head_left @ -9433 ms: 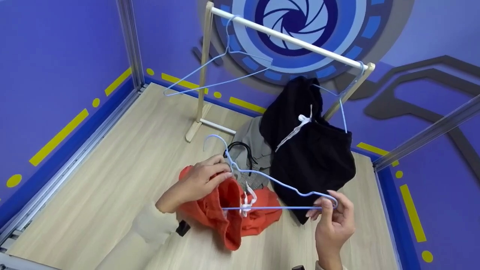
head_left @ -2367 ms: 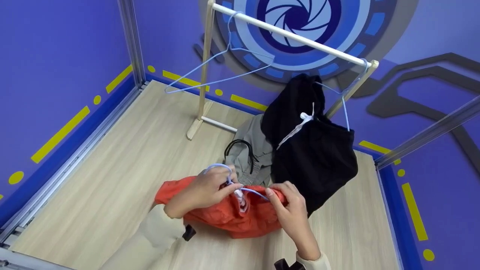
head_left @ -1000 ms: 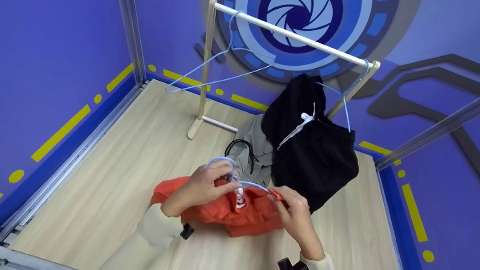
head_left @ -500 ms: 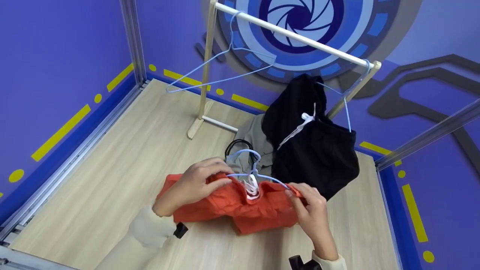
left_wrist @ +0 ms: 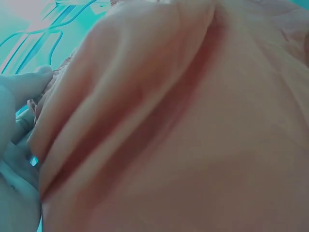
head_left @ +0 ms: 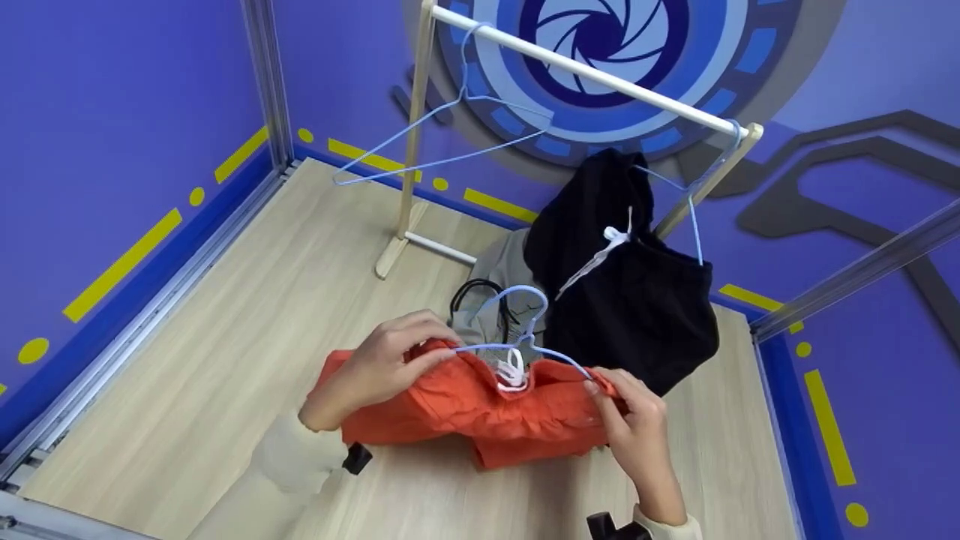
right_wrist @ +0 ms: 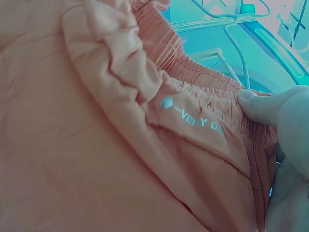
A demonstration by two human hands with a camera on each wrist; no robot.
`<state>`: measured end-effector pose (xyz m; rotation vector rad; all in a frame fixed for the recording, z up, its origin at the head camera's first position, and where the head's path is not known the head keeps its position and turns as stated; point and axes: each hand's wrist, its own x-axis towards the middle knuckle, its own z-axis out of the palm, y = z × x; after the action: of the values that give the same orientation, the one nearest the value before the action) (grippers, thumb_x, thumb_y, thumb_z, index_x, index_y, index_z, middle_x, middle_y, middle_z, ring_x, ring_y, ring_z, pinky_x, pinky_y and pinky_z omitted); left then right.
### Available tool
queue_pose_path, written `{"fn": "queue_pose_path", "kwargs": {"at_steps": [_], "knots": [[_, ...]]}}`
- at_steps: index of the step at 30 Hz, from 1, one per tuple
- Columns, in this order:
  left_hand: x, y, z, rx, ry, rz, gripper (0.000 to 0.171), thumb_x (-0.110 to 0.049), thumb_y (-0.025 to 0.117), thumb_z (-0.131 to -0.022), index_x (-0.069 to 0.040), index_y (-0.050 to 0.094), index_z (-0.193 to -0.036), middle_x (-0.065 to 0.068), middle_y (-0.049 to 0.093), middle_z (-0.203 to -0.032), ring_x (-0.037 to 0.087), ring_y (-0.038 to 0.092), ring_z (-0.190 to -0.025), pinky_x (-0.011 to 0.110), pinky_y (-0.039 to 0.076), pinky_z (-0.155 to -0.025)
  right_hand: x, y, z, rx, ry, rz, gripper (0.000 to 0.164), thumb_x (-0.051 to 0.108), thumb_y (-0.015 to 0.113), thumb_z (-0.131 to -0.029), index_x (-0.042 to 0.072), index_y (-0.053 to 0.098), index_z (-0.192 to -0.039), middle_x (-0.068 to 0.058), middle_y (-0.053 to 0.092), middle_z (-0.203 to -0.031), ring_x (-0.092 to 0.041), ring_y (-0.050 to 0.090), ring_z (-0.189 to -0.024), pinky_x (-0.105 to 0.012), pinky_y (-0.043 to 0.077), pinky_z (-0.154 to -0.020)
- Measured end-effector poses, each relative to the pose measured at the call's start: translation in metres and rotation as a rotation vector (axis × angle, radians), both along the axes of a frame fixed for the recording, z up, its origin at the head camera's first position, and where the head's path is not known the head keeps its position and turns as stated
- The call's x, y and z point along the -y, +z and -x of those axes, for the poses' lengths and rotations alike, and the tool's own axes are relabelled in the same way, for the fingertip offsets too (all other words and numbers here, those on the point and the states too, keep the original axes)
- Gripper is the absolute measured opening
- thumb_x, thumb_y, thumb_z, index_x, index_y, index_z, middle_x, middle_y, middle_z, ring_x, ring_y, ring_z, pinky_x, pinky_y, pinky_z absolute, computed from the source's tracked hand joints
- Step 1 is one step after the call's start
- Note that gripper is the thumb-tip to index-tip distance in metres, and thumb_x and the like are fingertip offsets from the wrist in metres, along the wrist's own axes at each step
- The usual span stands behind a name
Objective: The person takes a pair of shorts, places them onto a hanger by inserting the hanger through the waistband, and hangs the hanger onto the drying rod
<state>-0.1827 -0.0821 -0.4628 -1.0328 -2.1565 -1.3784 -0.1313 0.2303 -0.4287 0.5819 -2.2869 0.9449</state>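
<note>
A: Where do we locate the orange garment [head_left: 525,420]?

B: Between our hands, over the tabletop [head_left: 247,330]. Its long axis runs left to right, along the waistband [right_wrist: 212,92].

A: What state are our fingers in?

B: Clamped on cloth: the left hand [head_left: 379,365] pinches the waistband's left part, the right hand [head_left: 639,424] its right end.

A: Which hand is nearer the neck of the blue hanger [head_left: 531,339]?

B: Neither, plainly. The hook [head_left: 546,300] rises between both, well apart from the white rail [head_left: 592,73] beyond.
</note>
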Motion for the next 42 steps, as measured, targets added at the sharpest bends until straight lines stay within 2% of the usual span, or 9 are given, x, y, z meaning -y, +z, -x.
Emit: {"fn": "queue_pose_path", "kwargs": {"at_steps": [6,15,19,23,29,34,42], "knots": [[0.010,0.002,0.002,-0.006,0.036,-0.061,0.016,-0.015,0.066,-0.083,-0.017,0.066,-0.099,-0.007,0.061,-0.093,0.003,0.051,-0.074,0.017,0.044,-0.059,-0.008,0.000,0.000,-0.015,0.000,0.041,0.025,-0.016,0.068,-0.068,-0.001,0.068,-0.088,-0.008,0.066,-0.077,-0.009,0.057,-0.070,-0.009,0.042,-0.068],[0.012,0.000,0.002,-0.001,-0.014,-0.067,0.021,-0.020,0.068,-0.082,-0.014,0.065,-0.102,-0.005,0.062,-0.095,0.005,0.054,-0.080,0.022,0.046,-0.060,-0.011,-0.001,0.000,-0.031,0.004,0.065,0.026,-0.017,0.068,-0.067,-0.002,0.068,-0.088,-0.010,0.065,-0.077,-0.009,0.056,-0.070,-0.009,0.043,-0.068],[0.015,-0.002,0.001,0.053,-0.022,-0.015,0.030,-0.028,0.069,-0.080,-0.017,0.062,-0.108,-0.007,0.061,-0.098,0.005,0.054,-0.080,0.023,0.048,-0.062,-0.012,0.000,0.000,-0.035,0.003,0.074,0.027,-0.018,0.068,-0.066,-0.003,0.067,-0.088,-0.012,0.065,-0.078,-0.009,0.057,-0.072,-0.008,0.044,-0.070],[0.020,-0.005,0.001,0.101,0.012,0.075,0.039,-0.034,0.070,-0.079,-0.022,0.059,-0.115,-0.011,0.060,-0.104,0.004,0.056,-0.087,0.024,0.049,-0.073,-0.014,0.001,0.000,-0.037,0.005,0.084,0.028,-0.020,0.067,-0.066,-0.004,0.067,-0.089,-0.013,0.065,-0.079,-0.008,0.057,-0.073,-0.008,0.044,-0.070],[0.029,-0.011,0.000,0.118,0.028,0.153,0.037,-0.031,0.071,-0.078,-0.020,0.061,-0.112,-0.011,0.061,-0.106,0.005,0.057,-0.099,0.027,0.046,-0.088,-0.019,0.003,0.000,-0.037,-0.030,0.099,0.026,-0.019,0.066,-0.068,-0.004,0.067,-0.090,-0.014,0.065,-0.079,-0.006,0.058,-0.075,-0.008,0.044,-0.072],[0.036,-0.014,-0.002,0.129,0.019,0.110,0.028,-0.023,0.069,-0.080,-0.020,0.063,-0.108,-0.009,0.064,-0.101,0.005,0.058,-0.094,0.025,0.048,-0.082,-0.024,0.003,-0.002,-0.020,-0.053,0.105,0.025,-0.017,0.066,-0.070,-0.004,0.067,-0.090,-0.015,0.065,-0.081,-0.004,0.058,-0.076,-0.008,0.044,-0.071],[0.049,-0.019,-0.004,0.129,0.070,0.031,0.012,-0.015,0.070,-0.080,-0.015,0.068,-0.092,-0.006,0.066,-0.085,0.003,0.060,-0.072,0.021,0.051,-0.062,-0.032,0.002,-0.003,-0.012,-0.098,0.118,0.023,-0.016,0.065,-0.071,-0.004,0.067,-0.091,-0.016,0.065,-0.081,-0.003,0.057,-0.075,-0.007,0.043,-0.071]]}}
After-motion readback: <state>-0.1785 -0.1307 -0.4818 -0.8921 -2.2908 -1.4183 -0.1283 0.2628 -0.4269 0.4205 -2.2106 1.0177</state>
